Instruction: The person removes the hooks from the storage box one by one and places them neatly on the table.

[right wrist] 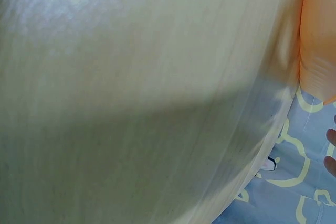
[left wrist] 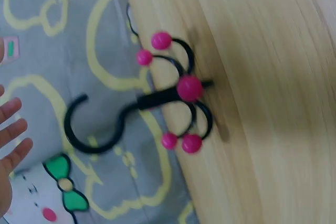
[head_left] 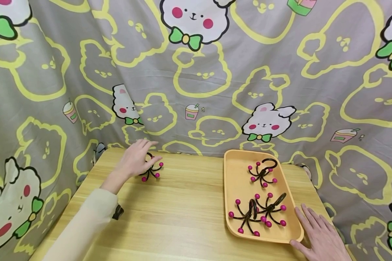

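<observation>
1. Your left hand [head_left: 137,157] is over the far left corner of the pale wood-grain counter [head_left: 183,195], thumb and fingers well apart, holding nothing.
2. Beneath it, near the counter's far edge, a black hook with curved arms tipped by pink balls [left wrist: 157,98] stands upright on those arms. Left wrist view: your fingers are clear of the hook.
3. Your right hand [head_left: 323,233] has straight, spread fingers and grips nothing. It lies by the counter's right edge, at the near right corner of the light-orange rectangular tray [head_left: 240,174]; contact pressure cannot be told.
4. The tray occupies the counter's right side, its far end close to the far edge.
5. Tray contents: one similar black hook [head_left: 262,174] toward its far end; two more, a left one [head_left: 247,216] and a right one [head_left: 270,208], close together at its near end, arms overlapping in view.
6. Behind the counter's far edge hangs a grey curtain with yellow cartoon outlines [head_left: 212,105].
</observation>
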Action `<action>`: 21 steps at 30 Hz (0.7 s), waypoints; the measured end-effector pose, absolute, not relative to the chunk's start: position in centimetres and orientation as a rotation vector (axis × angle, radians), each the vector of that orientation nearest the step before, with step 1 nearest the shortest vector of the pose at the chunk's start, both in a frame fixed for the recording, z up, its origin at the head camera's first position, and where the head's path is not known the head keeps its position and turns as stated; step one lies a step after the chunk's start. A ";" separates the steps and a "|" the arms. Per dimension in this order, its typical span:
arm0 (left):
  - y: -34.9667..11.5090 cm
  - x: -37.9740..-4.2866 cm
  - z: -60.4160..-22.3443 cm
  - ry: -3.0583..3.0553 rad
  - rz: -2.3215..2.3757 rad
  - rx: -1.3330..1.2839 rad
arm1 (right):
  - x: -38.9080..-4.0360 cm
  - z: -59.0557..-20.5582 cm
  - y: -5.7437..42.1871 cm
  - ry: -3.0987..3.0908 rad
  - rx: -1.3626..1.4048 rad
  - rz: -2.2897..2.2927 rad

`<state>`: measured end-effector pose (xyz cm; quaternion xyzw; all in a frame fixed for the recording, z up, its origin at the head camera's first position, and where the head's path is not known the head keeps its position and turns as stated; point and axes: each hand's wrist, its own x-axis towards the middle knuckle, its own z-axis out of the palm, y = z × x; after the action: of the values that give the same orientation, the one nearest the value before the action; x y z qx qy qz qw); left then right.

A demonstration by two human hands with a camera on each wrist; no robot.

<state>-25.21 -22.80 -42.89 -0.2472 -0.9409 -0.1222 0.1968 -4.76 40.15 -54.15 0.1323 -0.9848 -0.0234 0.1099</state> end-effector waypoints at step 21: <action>-13.5 -20.9 -43.9 -2.431 -0.370 -1.057 | -4.9 -54.3 40.4 -2.855 0.416 -0.075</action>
<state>-20.92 -13.45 -43.93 -0.3843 -0.8837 -0.1344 0.2307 -4.91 40.39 -54.32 0.1428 -0.9812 -0.0259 0.1275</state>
